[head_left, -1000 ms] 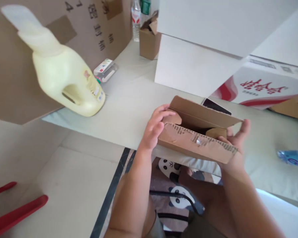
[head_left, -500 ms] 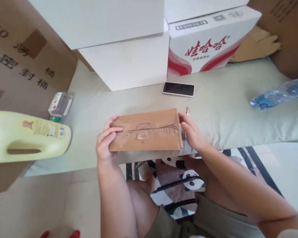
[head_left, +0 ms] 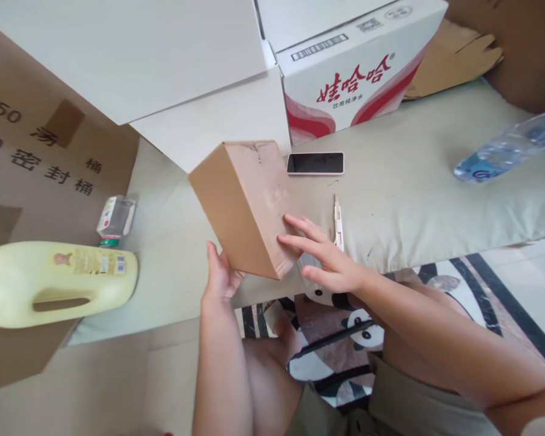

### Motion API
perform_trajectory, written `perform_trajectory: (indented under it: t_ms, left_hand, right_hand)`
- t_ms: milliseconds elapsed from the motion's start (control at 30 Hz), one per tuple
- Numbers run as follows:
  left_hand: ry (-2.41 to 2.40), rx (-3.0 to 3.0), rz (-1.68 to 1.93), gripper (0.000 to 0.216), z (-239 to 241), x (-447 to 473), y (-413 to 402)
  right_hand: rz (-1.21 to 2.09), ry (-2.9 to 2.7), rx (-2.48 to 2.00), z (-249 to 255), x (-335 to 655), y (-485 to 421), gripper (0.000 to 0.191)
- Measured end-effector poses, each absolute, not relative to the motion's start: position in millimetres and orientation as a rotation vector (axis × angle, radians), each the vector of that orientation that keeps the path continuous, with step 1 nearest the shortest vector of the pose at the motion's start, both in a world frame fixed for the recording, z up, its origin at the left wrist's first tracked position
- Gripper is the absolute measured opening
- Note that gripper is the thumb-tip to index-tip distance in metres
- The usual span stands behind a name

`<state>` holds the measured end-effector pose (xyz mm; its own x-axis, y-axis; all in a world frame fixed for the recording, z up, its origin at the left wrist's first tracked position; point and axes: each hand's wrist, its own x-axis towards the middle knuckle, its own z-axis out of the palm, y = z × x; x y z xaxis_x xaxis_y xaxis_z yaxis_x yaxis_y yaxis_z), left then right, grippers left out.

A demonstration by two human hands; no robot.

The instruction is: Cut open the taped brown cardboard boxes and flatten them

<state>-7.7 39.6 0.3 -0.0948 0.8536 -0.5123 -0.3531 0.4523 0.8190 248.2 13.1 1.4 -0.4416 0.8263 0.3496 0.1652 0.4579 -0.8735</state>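
Observation:
A small brown cardboard box (head_left: 243, 209) is tilted up in front of me, its taped, creased side turned to the right. My left hand (head_left: 222, 275) holds it from below at the lower left corner, with the thumb showing and the other fingers mostly hidden behind the box. Against the taped side rest the fingertips of my right hand (head_left: 324, 254), its fingers spread. A pale utility knife (head_left: 338, 221) lies on the cloth-covered surface (head_left: 404, 200) just beyond that hand. Behind it is a phone (head_left: 315, 163) with a dark screen.
White cartons (head_left: 209, 115) and a red-and-white carton (head_left: 354, 91) stand at the back. To the left are a pale yellow jug (head_left: 104, 284), a small clear bottle (head_left: 117, 219) and a large brown carton (head_left: 36, 175). A water bottle (head_left: 495, 160) lies at the right.
The box has been turned and tipped up from a level position. My left hand has shifted underneath it, and my right hand has moved from its end to the taped side, fingers spreading.

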Motion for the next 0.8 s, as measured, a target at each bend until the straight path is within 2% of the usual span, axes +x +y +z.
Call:
perform_trajectory:
  t_ms: [100, 233, 267, 333, 400, 467, 500, 567, 633, 700, 800]
  left_hand:
    - [1.252, 0.669, 0.757, 0.065, -0.4, -3.2, 33.8]
    - [1.225, 0.999, 0.353, 0.044, -4.3, -8.8, 29.1]
    - [1.264, 1.077, 0.390, 0.038, -5.3, -9.9, 29.8]
    - [1.410, 1.181, 0.767, 0.032, -6.7, -11.1, 33.5]
    - [1.508, 1.249, 1.364, 0.043, -7.4, -12.1, 38.7]
    - [1.516, 1.389, 1.756, 0.060, -7.5, -13.1, 42.9]
    - [1.518, 1.497, 1.801, 0.061, -7.7, -13.5, 44.1]
    - [1.532, 1.643, 1.750, 0.049, -9.0, -13.4, 44.8]
    - [1.533, 1.628, 1.724, 0.037, -11.7, -11.9, 44.3]
    - [1.505, 1.544, 1.761, 0.035, -14.9, -9.2, 44.1]
    - [1.477, 1.471, 1.807, 0.035, -18.1, -5.2, 44.6]
  right_hand:
    - [0.938, -1.781, -0.839, 5.4, 250.7, 10.4, 0.054]
    - [0.818, -1.509, -1.019, 8.2, 251.7, 11.5, 0.029]
    - [0.811, -1.465, -1.060, 9.1, 250.8, 12.2, 0.024]
    - [0.846, -1.470, -1.079, 11.5, 247.9, 13.2, 0.019]
    - [0.929, -1.591, -0.982, 14.1, 245.3, 12.6, 0.017]
    - [0.994, -1.735, -0.818, 15.9, 244.7, 11.2, 0.019]
    - [1.002, -1.783, -0.756, 16.4, 245.7, 10.6, 0.022]
    - [0.955, -1.788, -0.808, 16.9, 250.8, 10.9, 0.029]
    - [0.832, -1.737, -1.156, 16.7, 259.6, 14.0, 0.033]
    - [0.701, -1.708, -1.670, 16.1, 270.1, 19.5, 0.035]
    - [0.651, -1.865, -2.208, 14.2, 283.6, 27.7, 0.054]
